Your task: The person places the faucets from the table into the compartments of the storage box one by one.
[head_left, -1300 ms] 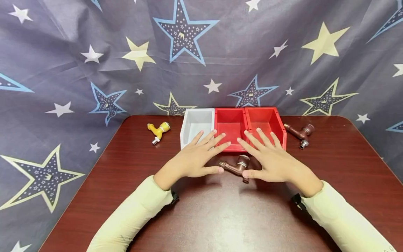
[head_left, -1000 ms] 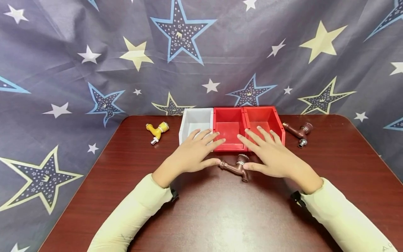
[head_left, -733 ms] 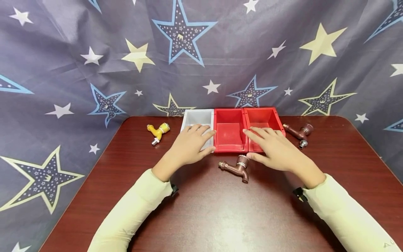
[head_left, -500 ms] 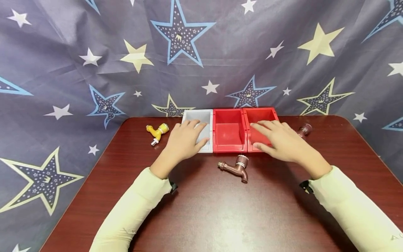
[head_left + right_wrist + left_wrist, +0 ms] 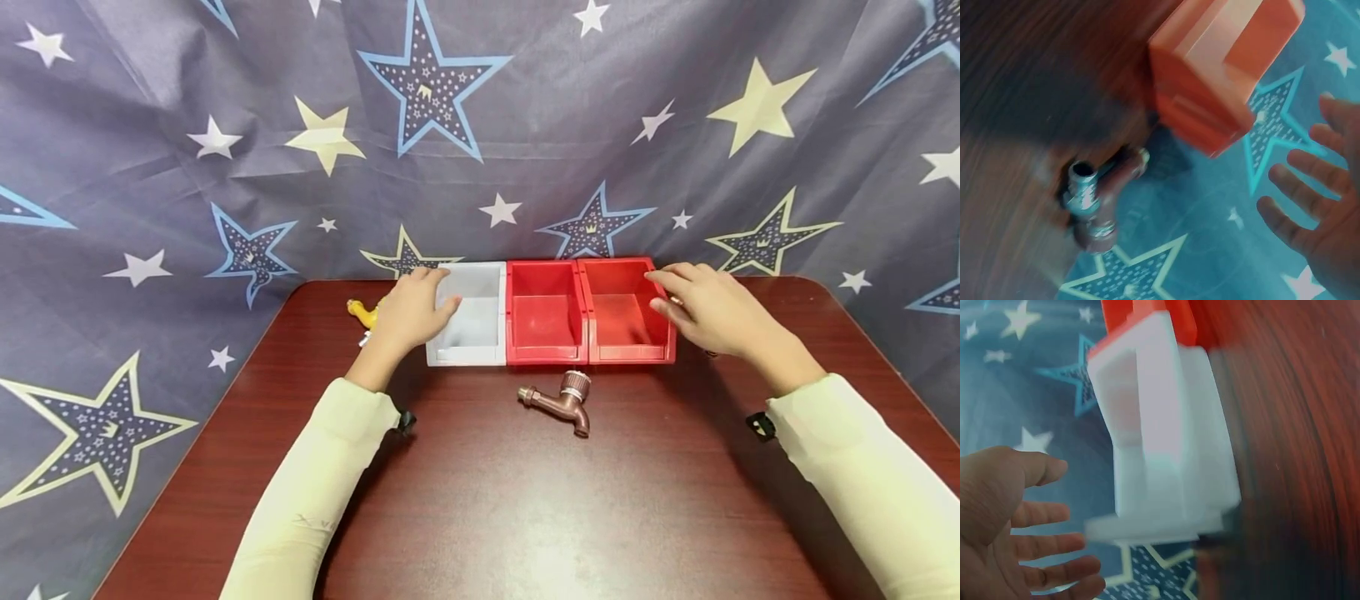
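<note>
My left hand [image 5: 408, 310] hovers at the left side of the white bin [image 5: 467, 356], thumb spread from relaxed fingers. It holds nothing and hides most of a yellow tap [image 5: 362, 312]. My right hand [image 5: 712, 312] is over the right side of the right-hand red bin [image 5: 632, 354], loosely bent and holding nothing. Beneath it a brown tap with a metal spout [image 5: 1104, 203] lies on the table, nearly hidden in the head view but plain in the right wrist view. Another brown tap [image 5: 562, 405] lies in front of the middle red bin [image 5: 545, 355].
The three bins stand side by side at the back of the dark red-brown table [image 5: 480, 517]. Behind them hangs a grey star-patterned cloth [image 5: 465, 196]. A dark strap piece [image 5: 406, 422] shows at the left cuff, another [image 5: 761, 426] at the right.
Both hands have moved apart, from above the front brown tap and bins out to the outer sides. The front tap and all bins are uncovered; the side taps are now mostly hidden.
</note>
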A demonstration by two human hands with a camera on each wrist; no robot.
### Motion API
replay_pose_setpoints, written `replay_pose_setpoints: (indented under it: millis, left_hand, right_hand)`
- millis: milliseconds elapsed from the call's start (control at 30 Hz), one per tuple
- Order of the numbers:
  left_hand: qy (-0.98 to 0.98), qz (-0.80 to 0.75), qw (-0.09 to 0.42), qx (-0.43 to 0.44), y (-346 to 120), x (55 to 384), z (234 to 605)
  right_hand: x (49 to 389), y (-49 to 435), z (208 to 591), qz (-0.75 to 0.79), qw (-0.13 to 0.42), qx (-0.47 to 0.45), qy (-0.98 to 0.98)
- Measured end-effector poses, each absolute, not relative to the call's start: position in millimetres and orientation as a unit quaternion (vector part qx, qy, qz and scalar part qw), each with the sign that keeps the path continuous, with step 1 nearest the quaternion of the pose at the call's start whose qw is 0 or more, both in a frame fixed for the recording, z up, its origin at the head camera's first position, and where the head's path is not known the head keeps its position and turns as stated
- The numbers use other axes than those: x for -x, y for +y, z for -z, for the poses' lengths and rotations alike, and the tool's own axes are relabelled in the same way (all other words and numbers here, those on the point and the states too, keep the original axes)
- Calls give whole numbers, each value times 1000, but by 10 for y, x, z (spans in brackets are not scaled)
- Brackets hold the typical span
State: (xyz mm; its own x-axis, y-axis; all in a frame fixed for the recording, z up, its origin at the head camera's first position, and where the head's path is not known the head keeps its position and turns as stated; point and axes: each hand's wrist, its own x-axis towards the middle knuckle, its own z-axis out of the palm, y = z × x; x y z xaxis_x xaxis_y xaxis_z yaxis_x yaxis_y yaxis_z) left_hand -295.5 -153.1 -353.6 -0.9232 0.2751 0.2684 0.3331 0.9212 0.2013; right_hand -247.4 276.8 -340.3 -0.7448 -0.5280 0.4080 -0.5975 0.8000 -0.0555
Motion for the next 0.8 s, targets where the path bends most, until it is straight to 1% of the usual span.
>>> replay_pose_setpoints:
  millis: [133, 267, 433, 500, 667, 800]
  left_hand:
    - [-972, 172, 99, 125, -1640, 3077, 3606]
    - [-966, 218, 89, 109, -1718, 3166, 3645]
    - [-946, 301, 82, 85, -1766, 3221, 3619]
    - [-934, 344, 60, 72, -1782, 3234, 3611]
    - [-882, 470, -22, 28, -1815, 3265, 3605]
    - [-855, 515, -61, 4, -1833, 3291, 3603]
  right_hand:
    - [2551, 2934, 3447, -103, 197, -295, -929]
    - [2621, 3097, 3493, -95, 191, -273, -938]
    - [2678, 3244, 3558, -80, 163, -234, -955]
    - [2693, 3274, 3585, -73, 144, -214, -963]
    - [2732, 3346, 3664, -56, 92, -176, -979]
    - [2770, 3438, 3728, -51, 64, -157, -984]
